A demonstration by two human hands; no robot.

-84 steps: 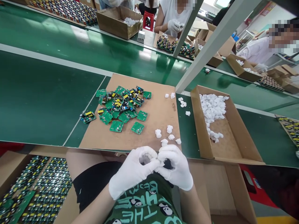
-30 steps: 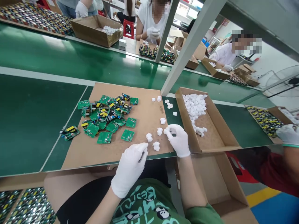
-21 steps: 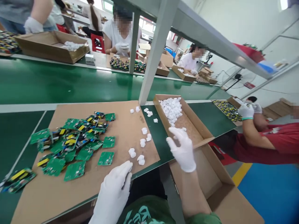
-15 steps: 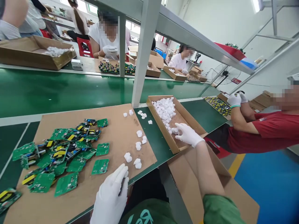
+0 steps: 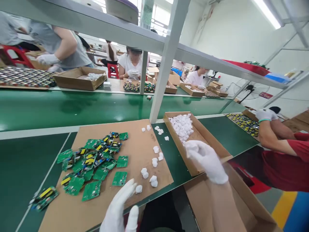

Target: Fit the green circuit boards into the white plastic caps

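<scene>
My left hand (image 5: 122, 206), in a white glove, is low over the near edge of the cardboard sheet (image 5: 141, 138). Its thumb and fingers are apart, and it holds nothing. Just beyond its fingertips lies a small white piece (image 5: 138, 189). My gloved right hand (image 5: 206, 159) is raised over the near end of the shallow cardboard box (image 5: 212, 138). Its fingers are drawn together; blur hides what they hold. Small white pieces (image 5: 181, 125) are heaped in the box's far part. Several white clumps (image 5: 145, 173) lie along the sheet's right side.
Green circuit boards (image 5: 91, 188) with yellow parts are piled on the sheet's left. One board (image 5: 44, 198) lies apart, left of the sheet. A grey post (image 5: 166, 61) rises behind the sheet. A green conveyor (image 5: 116, 108) runs beyond. A person in a red shirt (image 5: 287, 167) works at right.
My right hand has drawn back from the heap of white pieces, its fingers closing. My left hand has opened wider, and a white piece now shows by its fingertips. The view has turned left.
</scene>
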